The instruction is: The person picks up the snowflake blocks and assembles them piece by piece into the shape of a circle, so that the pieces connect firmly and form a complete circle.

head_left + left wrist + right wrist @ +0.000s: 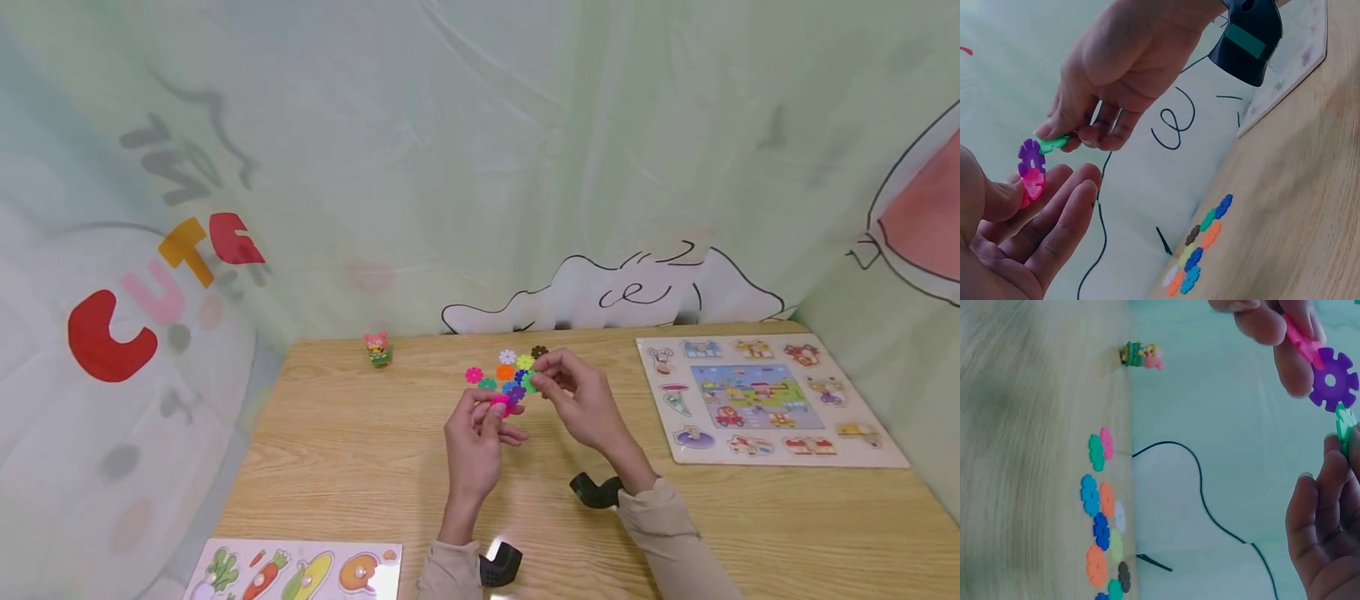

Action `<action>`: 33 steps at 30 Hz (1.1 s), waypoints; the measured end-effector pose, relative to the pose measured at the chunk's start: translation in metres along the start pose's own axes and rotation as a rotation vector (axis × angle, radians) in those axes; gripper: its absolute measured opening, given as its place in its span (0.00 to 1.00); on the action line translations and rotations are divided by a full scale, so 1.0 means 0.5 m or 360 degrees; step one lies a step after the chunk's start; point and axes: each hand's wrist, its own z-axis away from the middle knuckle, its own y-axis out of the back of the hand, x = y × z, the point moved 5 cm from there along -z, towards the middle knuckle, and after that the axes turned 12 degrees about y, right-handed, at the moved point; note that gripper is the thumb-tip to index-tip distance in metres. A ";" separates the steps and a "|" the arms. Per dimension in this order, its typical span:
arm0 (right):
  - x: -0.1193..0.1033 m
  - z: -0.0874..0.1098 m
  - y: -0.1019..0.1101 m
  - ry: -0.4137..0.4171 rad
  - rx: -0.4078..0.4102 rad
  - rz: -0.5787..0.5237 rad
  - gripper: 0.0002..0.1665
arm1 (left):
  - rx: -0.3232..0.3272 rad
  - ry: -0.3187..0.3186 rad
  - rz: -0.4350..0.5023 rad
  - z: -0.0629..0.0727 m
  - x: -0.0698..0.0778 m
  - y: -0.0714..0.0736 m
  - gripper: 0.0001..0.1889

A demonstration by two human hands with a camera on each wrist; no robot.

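Above the table, my left hand (pixel 474 437) pinches a pink flower-shaped disc (pixel 1033 183) between thumb and fingers. A purple notched disc (pixel 1342 384) with a round hole is joined to the pink one at its edge. My right hand (pixel 585 404) pinches a green disc (pixel 1345 425), whose edge meets the purple disc's rim at an angle. Beyond the hands lie several loose discs on the table, among them an orange disc (pixel 1096 565), a light blue disc (pixel 1090 495), a white disc (pixel 507 357) and a brown disc (pixel 539 352).
A small pink and green figurine (pixel 378 350) stands at the table's back left. To the right lies a picture puzzle board (pixel 708 454); a vegetable puzzle board (pixel 330 547) sits at the front left. Printed fabric (pixel 375 167) hangs behind the wooden table (pixel 337 450).
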 end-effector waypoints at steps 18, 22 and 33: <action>-0.055 0.006 -0.012 0.0250 0.0156 0.0003 0.07 | -0.0110 -0.0004 -0.0230 0.015 0.040 0.008 0.15; -0.054 0.006 -0.018 0.0313 0.0165 0.0044 0.09 | -0.0243 0.0105 -0.0291 0.010 0.027 0.010 0.16; -0.016 0.002 -0.031 0.0123 -0.0063 -0.0088 0.07 | -0.0249 0.0319 -0.0201 -0.004 -0.012 0.016 0.09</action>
